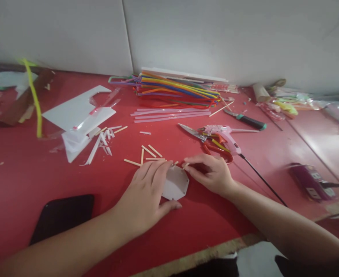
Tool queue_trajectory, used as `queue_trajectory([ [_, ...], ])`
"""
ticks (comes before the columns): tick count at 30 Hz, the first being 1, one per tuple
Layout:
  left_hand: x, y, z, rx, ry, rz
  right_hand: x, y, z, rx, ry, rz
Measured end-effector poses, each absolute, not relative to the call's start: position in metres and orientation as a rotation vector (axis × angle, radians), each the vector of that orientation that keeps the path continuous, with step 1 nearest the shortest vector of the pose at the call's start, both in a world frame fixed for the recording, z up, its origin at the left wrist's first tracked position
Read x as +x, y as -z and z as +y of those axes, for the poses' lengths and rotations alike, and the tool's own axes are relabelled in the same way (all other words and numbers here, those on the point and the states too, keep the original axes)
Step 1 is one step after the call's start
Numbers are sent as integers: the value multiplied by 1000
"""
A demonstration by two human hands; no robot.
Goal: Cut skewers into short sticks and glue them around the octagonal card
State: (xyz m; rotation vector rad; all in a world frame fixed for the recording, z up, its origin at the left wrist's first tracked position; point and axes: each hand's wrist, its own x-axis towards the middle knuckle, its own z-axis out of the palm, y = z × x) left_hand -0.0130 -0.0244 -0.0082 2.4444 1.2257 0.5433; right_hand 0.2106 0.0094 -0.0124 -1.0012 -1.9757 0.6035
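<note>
My left hand (145, 194) holds a small white octagonal board (176, 182) flat on the red table, its fingers along the far left side and its thumb by the near edge. Small dark dots show near some of the board's corners. At the board's far right edge, my right hand (214, 175) pinches a short wooden stick (186, 166) between thumb and fingertips. Another stick end (175, 163) pokes up by the left fingertips. Several loose wooden sticks (155, 151) lie just beyond my left hand.
Past my right hand lie a pink glue gun (225, 136) with a cord, scissors (191, 131) and a utility knife (251, 121). Colourful pipe cleaners (175, 88) and clear glue sticks (169, 115) lie behind. White board offcuts (74, 105) and a black phone (64, 215) are leftward.
</note>
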Motion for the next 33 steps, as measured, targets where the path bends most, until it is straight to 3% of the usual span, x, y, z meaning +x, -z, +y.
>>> queue_trajectory([
  [24, -12, 7, -25, 2470, -565, 1205, 211, 14, 10, -825, -437, -2150],
  [33, -13, 5, -24, 2410, -546, 1225, 210, 16, 4, -984, -453, -2096],
])
